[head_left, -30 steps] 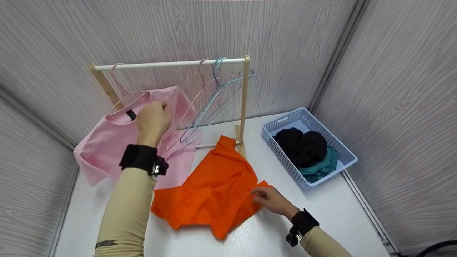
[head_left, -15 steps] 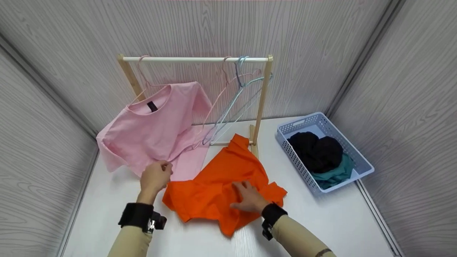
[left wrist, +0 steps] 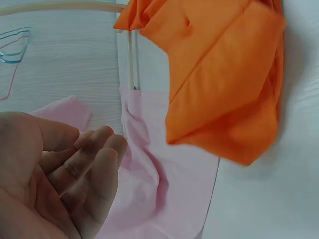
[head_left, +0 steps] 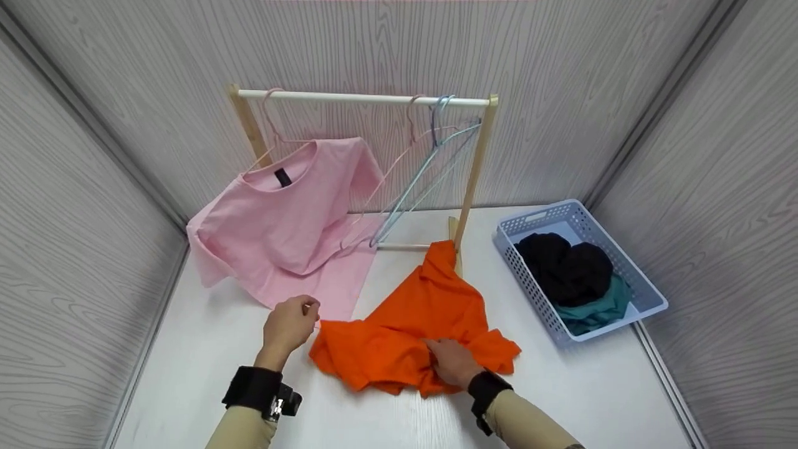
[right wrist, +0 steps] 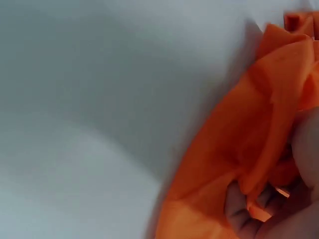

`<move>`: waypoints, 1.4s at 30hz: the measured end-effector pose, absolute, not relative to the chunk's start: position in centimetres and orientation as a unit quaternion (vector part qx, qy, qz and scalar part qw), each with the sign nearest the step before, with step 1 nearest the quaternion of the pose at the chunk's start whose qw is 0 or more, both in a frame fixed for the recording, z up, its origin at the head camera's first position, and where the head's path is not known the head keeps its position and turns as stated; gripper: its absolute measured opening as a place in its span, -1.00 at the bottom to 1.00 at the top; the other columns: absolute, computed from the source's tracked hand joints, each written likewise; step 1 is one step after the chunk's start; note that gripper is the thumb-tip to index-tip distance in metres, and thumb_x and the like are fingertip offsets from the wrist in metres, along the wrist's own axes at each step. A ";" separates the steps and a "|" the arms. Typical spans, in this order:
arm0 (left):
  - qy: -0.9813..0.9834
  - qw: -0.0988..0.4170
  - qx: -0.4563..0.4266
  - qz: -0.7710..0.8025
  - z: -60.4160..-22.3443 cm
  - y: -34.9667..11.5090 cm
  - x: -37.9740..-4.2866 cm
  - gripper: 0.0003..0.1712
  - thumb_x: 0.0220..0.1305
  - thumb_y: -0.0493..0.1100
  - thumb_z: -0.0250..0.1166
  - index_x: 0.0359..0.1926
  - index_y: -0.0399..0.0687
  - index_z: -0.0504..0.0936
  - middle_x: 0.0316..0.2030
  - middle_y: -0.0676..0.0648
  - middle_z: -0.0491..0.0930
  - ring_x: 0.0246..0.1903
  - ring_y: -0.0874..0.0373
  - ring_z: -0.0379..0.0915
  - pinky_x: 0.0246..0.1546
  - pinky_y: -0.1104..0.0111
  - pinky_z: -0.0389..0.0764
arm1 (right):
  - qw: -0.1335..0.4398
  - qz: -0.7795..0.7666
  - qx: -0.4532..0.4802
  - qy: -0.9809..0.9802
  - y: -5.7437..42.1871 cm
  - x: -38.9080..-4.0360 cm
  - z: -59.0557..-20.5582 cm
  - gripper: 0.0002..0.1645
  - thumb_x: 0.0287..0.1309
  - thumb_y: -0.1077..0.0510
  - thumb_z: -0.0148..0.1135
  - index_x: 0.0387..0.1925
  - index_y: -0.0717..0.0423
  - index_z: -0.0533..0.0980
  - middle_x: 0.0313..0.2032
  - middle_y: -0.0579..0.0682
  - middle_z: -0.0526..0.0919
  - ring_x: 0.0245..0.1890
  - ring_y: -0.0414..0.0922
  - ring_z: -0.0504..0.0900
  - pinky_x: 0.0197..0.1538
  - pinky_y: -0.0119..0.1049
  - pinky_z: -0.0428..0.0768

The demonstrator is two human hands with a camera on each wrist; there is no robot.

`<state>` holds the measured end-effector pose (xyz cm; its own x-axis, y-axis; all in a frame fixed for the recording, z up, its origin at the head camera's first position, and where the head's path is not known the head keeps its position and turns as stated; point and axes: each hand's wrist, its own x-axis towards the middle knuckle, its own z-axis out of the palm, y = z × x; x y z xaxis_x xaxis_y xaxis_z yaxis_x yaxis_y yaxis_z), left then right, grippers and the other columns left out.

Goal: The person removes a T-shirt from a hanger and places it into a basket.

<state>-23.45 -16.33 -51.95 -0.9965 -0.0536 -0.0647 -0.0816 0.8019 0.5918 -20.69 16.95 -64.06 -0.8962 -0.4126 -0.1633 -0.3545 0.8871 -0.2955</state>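
Observation:
A crumpled orange shirt [head_left: 430, 305] lies on the white table, one end reaching the foot of the rack. My right hand [head_left: 454, 363] grips its near part; in the right wrist view, fingers [right wrist: 240, 211] curl into a fold of the orange cloth. Just left of the shirt hovers my left hand [head_left: 290, 327], close to the hem of a pink shirt [head_left: 280, 215]. Seen from the left wrist, that hand [left wrist: 75, 174] is loosely curled around nothing. The pink shirt hangs from a pink hanger [head_left: 274, 128], its lower part spread on the table.
A rack with a white rail [head_left: 361, 98] and wooden posts stands at the back. Bare hangers [head_left: 418, 178], pink and bluish, hang at its right end. On the right, a blue basket [head_left: 648, 293] holds black cloth [head_left: 564, 268] and teal cloth [head_left: 598, 308].
My left hand has come down from the pink shirt's collar to beside the orange shirt. My right hand has moved left from the shirt's right edge and taken hold of the cloth, bunching it.

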 end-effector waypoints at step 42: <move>0.944 0.047 0.012 0.327 -52.9 -14.3 -22.9 -0.77 0.32 -0.18 0.15 -0.13 -0.12 0.69 -0.48 0.01 0.70 -0.65 0.27 0.45 -0.60 0.37 0.37 | 0.198 -0.216 -0.124 0.948 20.5 -21.2 -61.9 -0.31 0.14 0.29 0.20 0.34 0.03 0.34 0.19 0.16 0.51 0.18 0.10 0.48 0.28 0.08 0.43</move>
